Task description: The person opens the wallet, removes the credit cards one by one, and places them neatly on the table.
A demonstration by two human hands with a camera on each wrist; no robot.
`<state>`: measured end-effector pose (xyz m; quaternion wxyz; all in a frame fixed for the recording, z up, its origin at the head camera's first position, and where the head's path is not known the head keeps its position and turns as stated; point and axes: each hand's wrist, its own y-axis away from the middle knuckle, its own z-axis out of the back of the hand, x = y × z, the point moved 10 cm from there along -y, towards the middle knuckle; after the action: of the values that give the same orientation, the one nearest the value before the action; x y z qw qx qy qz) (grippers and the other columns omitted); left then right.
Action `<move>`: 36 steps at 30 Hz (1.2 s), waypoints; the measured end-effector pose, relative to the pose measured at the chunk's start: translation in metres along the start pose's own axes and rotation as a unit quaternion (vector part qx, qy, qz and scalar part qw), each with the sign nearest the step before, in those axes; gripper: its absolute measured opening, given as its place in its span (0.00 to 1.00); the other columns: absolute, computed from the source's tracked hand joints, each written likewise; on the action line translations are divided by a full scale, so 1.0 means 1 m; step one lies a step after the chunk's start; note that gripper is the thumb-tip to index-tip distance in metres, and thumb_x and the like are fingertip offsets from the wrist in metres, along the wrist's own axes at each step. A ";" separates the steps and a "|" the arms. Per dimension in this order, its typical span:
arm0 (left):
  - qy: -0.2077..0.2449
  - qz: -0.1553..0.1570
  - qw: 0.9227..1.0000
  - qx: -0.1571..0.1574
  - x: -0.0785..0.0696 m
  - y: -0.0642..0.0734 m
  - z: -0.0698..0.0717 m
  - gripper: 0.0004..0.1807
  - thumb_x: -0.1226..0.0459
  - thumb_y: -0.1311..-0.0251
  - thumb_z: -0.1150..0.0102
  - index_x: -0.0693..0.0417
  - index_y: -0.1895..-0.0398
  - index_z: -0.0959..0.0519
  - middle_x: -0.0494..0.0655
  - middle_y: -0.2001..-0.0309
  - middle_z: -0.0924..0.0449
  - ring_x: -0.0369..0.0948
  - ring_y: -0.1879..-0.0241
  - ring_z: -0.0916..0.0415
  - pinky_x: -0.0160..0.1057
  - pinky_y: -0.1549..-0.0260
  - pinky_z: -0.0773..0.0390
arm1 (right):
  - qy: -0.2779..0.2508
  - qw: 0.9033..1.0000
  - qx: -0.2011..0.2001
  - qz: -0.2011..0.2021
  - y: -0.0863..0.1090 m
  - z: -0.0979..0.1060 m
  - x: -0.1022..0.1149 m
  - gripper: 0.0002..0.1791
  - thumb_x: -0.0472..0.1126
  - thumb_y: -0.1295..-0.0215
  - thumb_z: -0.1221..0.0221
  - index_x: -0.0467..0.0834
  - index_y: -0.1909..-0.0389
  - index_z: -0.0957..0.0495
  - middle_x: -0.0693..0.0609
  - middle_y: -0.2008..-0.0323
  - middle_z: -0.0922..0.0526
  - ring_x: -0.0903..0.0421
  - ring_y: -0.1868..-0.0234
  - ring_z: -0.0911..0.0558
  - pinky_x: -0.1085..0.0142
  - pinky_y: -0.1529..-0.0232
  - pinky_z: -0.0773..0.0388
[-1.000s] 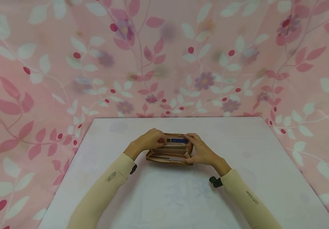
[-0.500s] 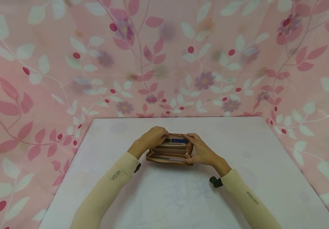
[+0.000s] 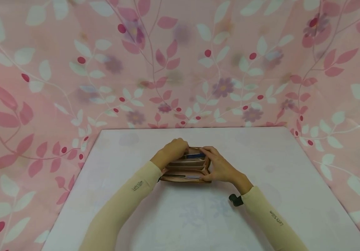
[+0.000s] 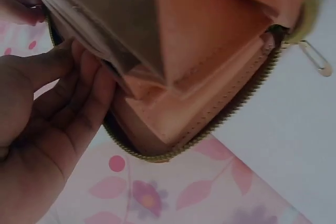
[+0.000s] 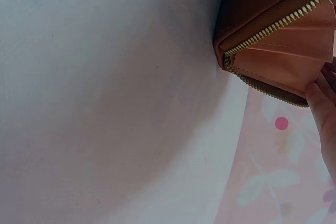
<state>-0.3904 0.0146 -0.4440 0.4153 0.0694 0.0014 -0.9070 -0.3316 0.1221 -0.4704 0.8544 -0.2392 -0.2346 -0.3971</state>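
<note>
A brown zip-around wallet [image 3: 186,180] stands spread apart near the table's middle, its pale pink compartments facing up. A blue card [image 3: 194,156] shows in the slots along its far side. Over the far left edge reaches my left hand [image 3: 174,150]; its thumb and fingers come together at the card slots. Their tips are hidden, and I cannot tell what they pinch. At the wallet's right end, my right hand [image 3: 222,169] grips it, thumb at the near edge and fingers at the far edge. The left wrist view shows the brass zipper [image 4: 231,108] and pink gusset folds [image 4: 210,30].
A white cloth [image 3: 261,202] covers the table beneath the wallet. Pink leaf-patterned fabric [image 3: 180,69] rises behind and at both sides. A metal zipper pull [image 4: 317,60] hangs off the wallet's left end. More cards or papers [image 3: 192,177] sit in the near-side slots.
My left hand has shifted right along the far side, now covering the slot left of the blue card, which looks slightly slanted. The wallet's left end has tipped a little; my right hand stays in place.
</note>
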 end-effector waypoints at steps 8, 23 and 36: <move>0.020 -0.018 0.999 0.025 -0.002 -0.004 0.000 0.06 0.66 0.37 0.37 0.54 0.67 0.12 0.44 0.67 0.16 0.37 0.69 0.22 0.35 0.67 0.21 | 0.019 1.000 -0.001 0.014 -0.001 0.002 0.007 0.57 0.52 0.53 0.25 0.38 0.26 0.45 0.48 0.30 0.45 0.55 0.51 0.29 0.55 0.41 0.30; 0.017 -0.040 0.999 0.015 -0.004 -0.012 0.003 0.06 0.70 0.43 0.34 0.51 0.65 0.11 0.44 0.65 0.14 0.41 0.65 0.17 0.35 0.65 0.19 | 0.008 1.000 0.003 0.018 -0.002 0.001 0.006 0.58 0.50 0.54 0.24 0.37 0.26 0.45 0.48 0.30 0.45 0.57 0.58 0.27 0.56 0.42 0.30; 0.057 -0.035 0.998 0.014 0.001 -0.009 0.001 0.05 0.67 0.42 0.34 0.56 0.64 0.13 0.43 0.67 0.17 0.38 0.68 0.23 0.35 0.66 0.22 | -0.021 1.000 -0.010 0.015 0.000 0.004 0.003 0.59 0.50 0.57 0.23 0.37 0.27 0.45 0.45 0.32 0.44 0.53 0.60 0.25 0.52 0.43 0.30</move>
<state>-0.3982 0.0192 -0.4433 0.3819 0.1263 0.0150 -0.9154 -0.3307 0.1235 -0.4658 0.8529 -0.2596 -0.2447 -0.3811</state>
